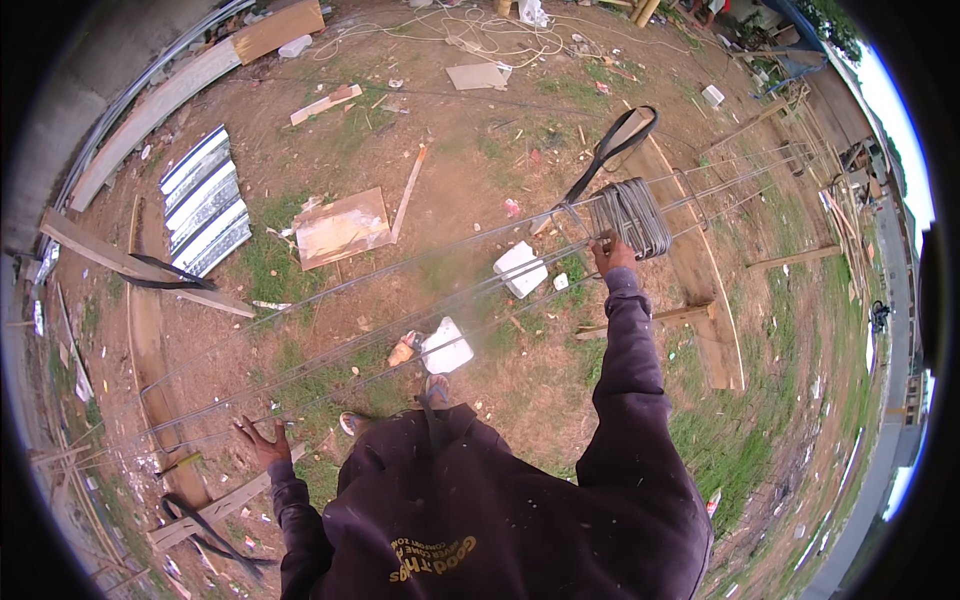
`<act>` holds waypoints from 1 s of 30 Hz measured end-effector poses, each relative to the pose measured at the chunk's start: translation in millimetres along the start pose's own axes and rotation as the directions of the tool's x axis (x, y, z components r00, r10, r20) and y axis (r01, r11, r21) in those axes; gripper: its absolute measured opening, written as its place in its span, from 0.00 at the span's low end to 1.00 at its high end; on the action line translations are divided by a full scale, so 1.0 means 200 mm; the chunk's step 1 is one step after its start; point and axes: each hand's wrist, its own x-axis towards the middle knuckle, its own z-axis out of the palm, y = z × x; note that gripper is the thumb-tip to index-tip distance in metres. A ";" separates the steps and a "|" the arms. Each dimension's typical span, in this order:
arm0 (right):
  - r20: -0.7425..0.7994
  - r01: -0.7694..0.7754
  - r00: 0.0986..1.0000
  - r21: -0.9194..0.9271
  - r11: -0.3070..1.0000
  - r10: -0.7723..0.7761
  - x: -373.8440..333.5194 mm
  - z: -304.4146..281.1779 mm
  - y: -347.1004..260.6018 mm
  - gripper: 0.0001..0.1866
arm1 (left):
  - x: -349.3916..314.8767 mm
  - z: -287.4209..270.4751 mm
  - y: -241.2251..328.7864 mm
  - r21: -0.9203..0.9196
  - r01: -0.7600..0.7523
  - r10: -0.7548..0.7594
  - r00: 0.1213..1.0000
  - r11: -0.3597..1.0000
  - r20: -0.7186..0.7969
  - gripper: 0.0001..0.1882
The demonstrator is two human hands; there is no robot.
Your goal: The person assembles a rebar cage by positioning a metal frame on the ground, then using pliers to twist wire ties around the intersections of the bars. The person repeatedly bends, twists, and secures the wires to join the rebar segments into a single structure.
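1. Grey metal loops (640, 215) stand stacked about the long thin rods (400, 325), at two o'clock from the middle of the view.
2. The right hand (614, 256) is at the stack's near corner, fingers bent; from where I stand, I can't tell whether it grips.
3. The left hand (262, 443), toward eight o'clock, holds nothing, fingers spread beside the rods.
4. Near ten o'clock lies a corrugated sheet (207, 203).

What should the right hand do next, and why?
Perhaps the right hand should ease one loop away from the bundle of metal loops: its fingers are already there, the loops sit packed together, and the long rods stretch far toward the open left hand.
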 end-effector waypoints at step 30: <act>0.637 -0.321 0.755 0.569 0.757 -0.158 -1.51 1.19 -2.35 0.13 | 0.77 -0.74 -0.90 0.302 -0.086 0.064 0.994 0.949 0.083 0.72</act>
